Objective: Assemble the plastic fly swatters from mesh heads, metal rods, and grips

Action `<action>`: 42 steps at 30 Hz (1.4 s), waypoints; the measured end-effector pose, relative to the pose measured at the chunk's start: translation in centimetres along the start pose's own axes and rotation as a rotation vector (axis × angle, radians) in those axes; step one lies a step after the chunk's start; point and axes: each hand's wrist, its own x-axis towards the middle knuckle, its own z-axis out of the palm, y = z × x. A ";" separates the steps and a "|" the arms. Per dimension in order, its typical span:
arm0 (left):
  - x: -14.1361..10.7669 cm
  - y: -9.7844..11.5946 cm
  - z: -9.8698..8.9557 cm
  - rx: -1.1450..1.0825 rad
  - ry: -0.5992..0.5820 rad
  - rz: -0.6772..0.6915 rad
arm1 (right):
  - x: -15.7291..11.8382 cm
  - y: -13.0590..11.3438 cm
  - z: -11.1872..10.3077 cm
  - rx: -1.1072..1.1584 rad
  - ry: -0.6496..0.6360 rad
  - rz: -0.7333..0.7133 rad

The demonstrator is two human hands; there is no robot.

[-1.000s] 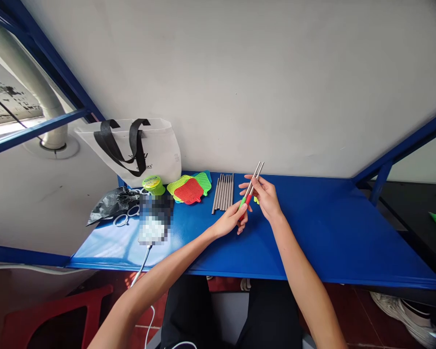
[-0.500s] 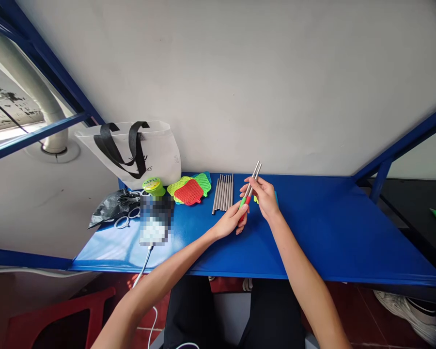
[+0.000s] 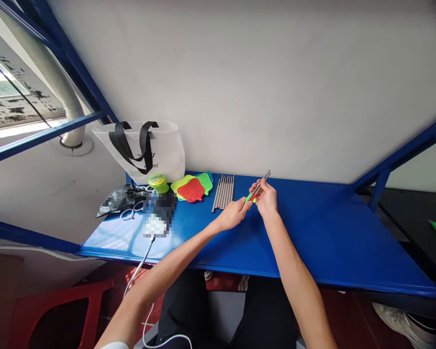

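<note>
Slim metal rods (image 3: 263, 179) with a green end were clamped by the left hand (image 3: 232, 214) and the right hand (image 3: 265, 199), which were held close together. The rods were tilted, with their tips pointing away past the right hand. Both hands were held above a blue table (image 3: 312, 232). Just left of the hands, a row of steel tubes (image 3: 223, 193) was laid side by side. Further left, red and green mesh fly swatter heads (image 3: 191, 190) were overlapped. Beyond those, a green spool (image 3: 158, 183) and a white tote bag (image 3: 140, 150) with black handles were placed, and scissors (image 3: 130, 213) lay nearer the left forearm.
</note>
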 end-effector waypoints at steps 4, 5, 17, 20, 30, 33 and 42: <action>-0.1 2.7 -0.3 0.426 0.020 0.012 | 0.5 -0.6 -0.3 0.121 0.055 0.022; -0.2 3.3 -0.3 0.510 0.015 0.007 | 0.7 -0.7 -0.4 0.140 0.063 0.034; 0.2 1.9 0.3 -0.192 -0.086 -0.028 | 0.0 -0.7 0.1 0.302 -0.085 -0.101; -0.2 0.1 2.4 -0.240 -0.033 -0.075 | -0.1 -1.2 -0.4 0.214 -0.137 -0.040; -1.6 1.0 4.6 -0.119 0.059 -0.078 | 3.0 -1.2 -2.4 0.086 -0.089 0.063; -5.0 0.8 4.2 -0.175 -0.078 -0.118 | 5.4 -4.0 -6.1 0.115 0.110 -0.075; -4.0 -0.8 1.8 -0.188 0.034 -0.213 | 7.0 -5.6 -10.6 0.187 0.199 -0.161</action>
